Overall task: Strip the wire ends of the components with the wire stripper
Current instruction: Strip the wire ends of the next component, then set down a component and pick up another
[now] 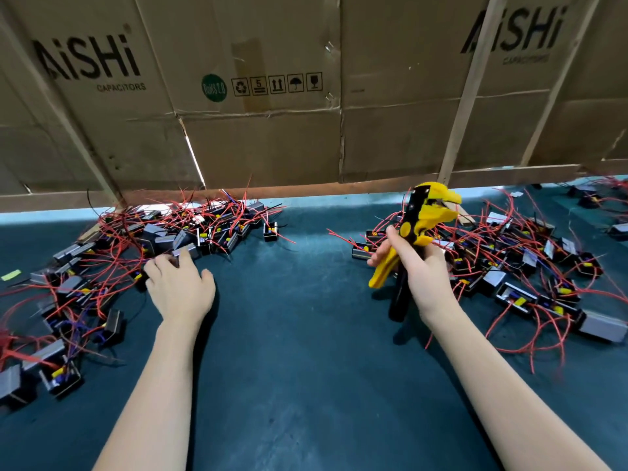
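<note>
The yellow and black wire stripper [416, 232] is standing upright right of centre, with the right hand [416, 266] grasping its handles. At centre left, the left hand [180, 283] is reaching palm down, fingers relaxed, touching a grey component [185, 250] at the edge of the left pile [102, 266] of red-wired parts. A second pile [509, 266] is lying at the right on the dark green table [306, 334], below a cardboard wall [272, 96].
</note>
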`<control>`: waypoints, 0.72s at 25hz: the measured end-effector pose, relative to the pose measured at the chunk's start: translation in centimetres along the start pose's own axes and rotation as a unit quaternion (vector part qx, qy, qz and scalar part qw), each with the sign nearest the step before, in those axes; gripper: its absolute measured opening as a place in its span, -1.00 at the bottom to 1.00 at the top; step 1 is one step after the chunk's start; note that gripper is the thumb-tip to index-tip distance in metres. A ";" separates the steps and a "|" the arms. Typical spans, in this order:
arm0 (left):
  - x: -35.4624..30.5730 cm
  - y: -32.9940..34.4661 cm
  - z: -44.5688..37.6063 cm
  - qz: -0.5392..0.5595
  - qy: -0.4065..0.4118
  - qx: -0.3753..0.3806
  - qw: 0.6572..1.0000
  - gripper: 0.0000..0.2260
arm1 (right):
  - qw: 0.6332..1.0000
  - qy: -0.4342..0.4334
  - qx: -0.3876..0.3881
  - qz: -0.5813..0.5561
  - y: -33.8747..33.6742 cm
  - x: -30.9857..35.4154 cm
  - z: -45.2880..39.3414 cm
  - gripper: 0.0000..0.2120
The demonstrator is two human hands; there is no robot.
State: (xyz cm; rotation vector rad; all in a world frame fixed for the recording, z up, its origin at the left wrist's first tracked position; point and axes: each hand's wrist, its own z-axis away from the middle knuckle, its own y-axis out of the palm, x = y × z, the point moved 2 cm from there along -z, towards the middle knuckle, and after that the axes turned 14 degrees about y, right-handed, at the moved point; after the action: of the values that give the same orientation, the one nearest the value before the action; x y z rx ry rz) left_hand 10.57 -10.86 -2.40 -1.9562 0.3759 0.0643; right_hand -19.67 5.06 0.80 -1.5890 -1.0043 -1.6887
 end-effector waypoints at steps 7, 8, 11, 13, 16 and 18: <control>0.4 -0.3 -0.3 0.031 0.005 -0.004 0.999 -0.54 | 0.982 0.007 0.176 0.075 1.3 0.1 1.5 -0.56; 0.5 -0.4 -0.3 0.026 0.003 -0.006 1.000 -0.53 | 0.977 0.006 0.194 0.094 1.4 0.1 1.6 -0.57; 0.9 -0.4 -0.5 0.010 0.017 0.004 1.000 -0.54 | 0.966 0.006 0.220 0.134 1.6 0.0 1.9 -0.59; 1.0 -0.2 -0.5 0.008 0.029 0.009 1.000 -0.56 | 0.964 0.008 0.221 0.148 1.6 0.0 1.9 -0.60; 0.8 -0.1 -0.4 0.004 0.022 0.023 0.999 -0.56 | 0.968 0.015 0.214 0.133 1.5 0.1 1.7 -0.59; 0.7 0.0 -0.3 0.004 0.017 0.026 1.000 -0.55 | 0.969 0.017 0.213 0.121 1.4 0.1 1.7 -0.60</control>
State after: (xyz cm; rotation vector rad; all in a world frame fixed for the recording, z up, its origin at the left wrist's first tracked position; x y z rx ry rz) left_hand 11.18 -11.28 -2.46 -1.9060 0.4041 0.0276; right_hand -17.60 5.75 1.05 -1.3323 -1.0263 -1.2316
